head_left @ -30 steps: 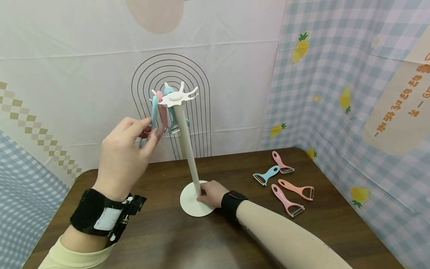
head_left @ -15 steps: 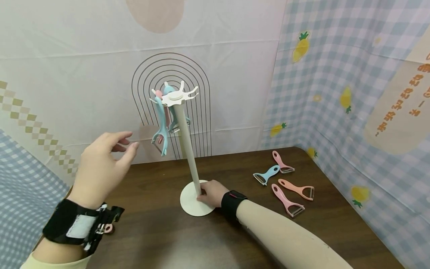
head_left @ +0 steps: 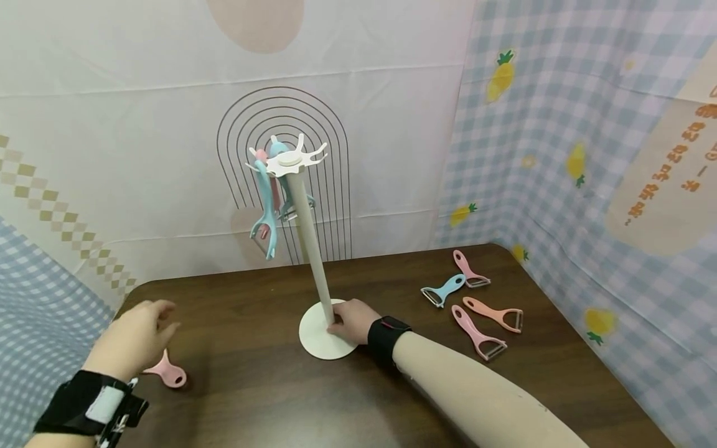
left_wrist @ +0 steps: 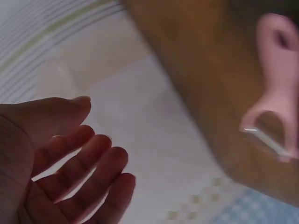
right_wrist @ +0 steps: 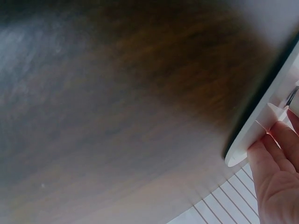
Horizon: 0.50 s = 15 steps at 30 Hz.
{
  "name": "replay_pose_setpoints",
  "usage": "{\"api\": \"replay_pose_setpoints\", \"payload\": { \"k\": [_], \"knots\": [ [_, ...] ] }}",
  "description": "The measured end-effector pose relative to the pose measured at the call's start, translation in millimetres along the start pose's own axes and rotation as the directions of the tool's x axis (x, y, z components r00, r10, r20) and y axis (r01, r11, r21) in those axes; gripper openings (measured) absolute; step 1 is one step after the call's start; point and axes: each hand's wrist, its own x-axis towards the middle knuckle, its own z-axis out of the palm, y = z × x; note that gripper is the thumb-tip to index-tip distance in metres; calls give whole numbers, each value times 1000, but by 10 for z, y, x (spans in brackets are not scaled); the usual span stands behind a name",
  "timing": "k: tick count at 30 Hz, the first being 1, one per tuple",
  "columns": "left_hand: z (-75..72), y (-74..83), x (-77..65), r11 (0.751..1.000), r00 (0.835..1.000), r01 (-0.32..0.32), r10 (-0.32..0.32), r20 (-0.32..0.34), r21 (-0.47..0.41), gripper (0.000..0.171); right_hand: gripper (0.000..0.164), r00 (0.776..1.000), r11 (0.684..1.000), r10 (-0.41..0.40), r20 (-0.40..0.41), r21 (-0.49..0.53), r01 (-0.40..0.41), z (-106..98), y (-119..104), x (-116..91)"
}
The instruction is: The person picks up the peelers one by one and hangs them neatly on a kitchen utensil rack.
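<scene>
A white stand (head_left: 309, 236) rises from a round base (head_left: 316, 339) and carries a ring of hooks on top. At the foot of its pole, my right hand (head_left: 354, 320) holds the stand, fingers against the base in the right wrist view. A blue peeler (head_left: 266, 202) hangs at the left of the hook ring. Behind it hang a pink peeler (head_left: 261, 155) and another blue peeler (head_left: 278, 148), both partly hidden. My left hand (head_left: 131, 336), empty with loosely bent fingers, is over the table's left side near a pink peeler (head_left: 170, 371). That peeler shows whole in the left wrist view.
Several peelers lie on the right of the brown table (head_left: 252, 398): a blue one (head_left: 446, 289), an orange one (head_left: 493, 311) and two pink ones, one nearer (head_left: 476, 333) and one farther (head_left: 469, 269). Patterned cloth (head_left: 392, 124) covers the walls behind and at the sides.
My left hand has let go of the blue peeler, which now hangs from a hook, and has moved down and left towards the pink peeler. The right hand has stayed at the stand's base.
</scene>
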Motion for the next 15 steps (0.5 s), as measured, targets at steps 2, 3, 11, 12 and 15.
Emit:
{"api": "replay_pose_setpoints", "payload": {
  "k": [2,3,11,12,15],
  "knots": [
    [118,-105,-65,999,1000,-6,6,20,39,32,31,1000,1000,0,-2,2,0,-9,-3,0],
    [177,-154,-94,998,1000,-14,13,21,58,31,31,1000,1000,1,-2,1,-1,-13,-4,-1],
    [556,-426,-299,982,998,-48,41,37,181,24,30,1000,1000,-8,-7,-3,8,16,14,6],
    [581,-450,-313,981,998,-46,37,48,190,26,29,1000,1000,-12,-7,-1,12,18,12,7],
    [630,-485,-333,976,997,-49,35,68,210,30,29,1000,1000,-17,-10,-4,17,14,4,4]
  ]
}}
